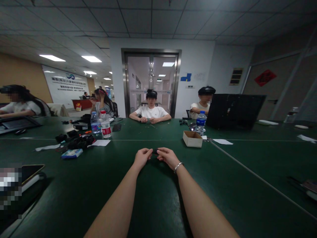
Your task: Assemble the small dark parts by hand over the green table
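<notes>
Between my two hands is a small black piece (155,151), too small and dark to name; my fingers hide both of its ends. My left hand (143,158) pinches its left end between thumb and forefinger. On the opposite end, my right hand (168,157) holds it in the same kind of pinch, a silver bracelet (178,167) round that wrist. Both hands are just over the dark green table (158,198), near its middle. A small open cardboard box (192,139) stands beyond my right hand.
Two bottles (106,125), black gear (80,142) and a tissue pack (71,154) are at the left. Behind the box stand a blue-labelled bottle (200,123) and a large black monitor (234,111). A person (150,112) sits opposite; several others sit around.
</notes>
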`<state>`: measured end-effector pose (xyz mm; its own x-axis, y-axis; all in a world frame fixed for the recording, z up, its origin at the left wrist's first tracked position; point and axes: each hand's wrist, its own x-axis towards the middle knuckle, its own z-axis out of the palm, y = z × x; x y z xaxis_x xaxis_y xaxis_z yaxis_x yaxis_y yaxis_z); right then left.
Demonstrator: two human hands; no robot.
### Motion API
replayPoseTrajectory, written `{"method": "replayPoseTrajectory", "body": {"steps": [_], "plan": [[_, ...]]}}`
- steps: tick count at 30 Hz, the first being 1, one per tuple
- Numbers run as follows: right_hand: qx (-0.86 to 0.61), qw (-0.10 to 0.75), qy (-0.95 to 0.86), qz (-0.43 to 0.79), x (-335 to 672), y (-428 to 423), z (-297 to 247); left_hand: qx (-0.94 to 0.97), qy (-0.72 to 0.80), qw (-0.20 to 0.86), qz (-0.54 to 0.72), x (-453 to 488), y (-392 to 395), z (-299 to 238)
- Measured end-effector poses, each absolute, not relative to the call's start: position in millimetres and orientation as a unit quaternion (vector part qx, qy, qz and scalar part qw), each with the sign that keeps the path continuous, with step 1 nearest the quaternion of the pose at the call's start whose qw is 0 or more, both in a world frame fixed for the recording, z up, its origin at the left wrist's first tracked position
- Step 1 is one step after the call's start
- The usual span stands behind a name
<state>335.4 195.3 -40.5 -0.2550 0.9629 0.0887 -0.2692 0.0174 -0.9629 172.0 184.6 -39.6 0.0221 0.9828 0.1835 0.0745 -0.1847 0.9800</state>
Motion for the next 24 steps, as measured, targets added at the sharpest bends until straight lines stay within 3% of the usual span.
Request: {"method": "replayPoseTrajectory", "body": {"steps": [18, 24], "plan": [[-0.364, 0.495, -0.498, 0.611, 334.6, 196.5, -39.0, 0.566, 0.371, 0.453, 0.58, 172.1, 183.3, -38.2], [-0.368, 0.499, -0.5, 0.605, 334.4, 199.0, -41.6, 0.502, 0.483, 0.476, 0.538, 173.3, 186.4, -41.4]]}}
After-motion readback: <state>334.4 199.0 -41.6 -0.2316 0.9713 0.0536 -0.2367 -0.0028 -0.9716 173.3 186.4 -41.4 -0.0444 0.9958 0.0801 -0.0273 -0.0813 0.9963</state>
